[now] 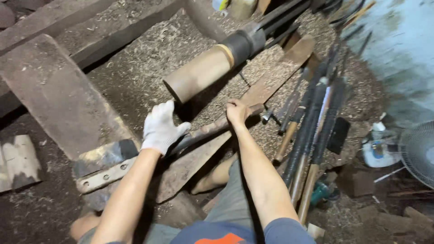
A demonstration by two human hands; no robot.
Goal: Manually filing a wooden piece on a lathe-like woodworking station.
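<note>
My left hand (pixel 160 129), in a white glove, grips the near part of a long dark tool bar (pixel 203 131) that lies across a wooden rest plank (pixel 266 86). My bare right hand (pixel 237 112) is closed over the same bar further along, just below the free end of a tan wooden cylinder (pixel 199 74). The cylinder runs up to the right into a dark metal holder (pixel 244 43). My knees and a bare foot (pixel 212 178) show below the plank.
Several long-handled turning tools (pixel 312 126) lie in a row to the right. A heavy wooden beam (pixel 58 97) with a metal bracket (pixel 106 176) sits at left. Sawdust covers the ground. A fan (pixel 418 151) and small containers (pixel 377 149) stand at far right.
</note>
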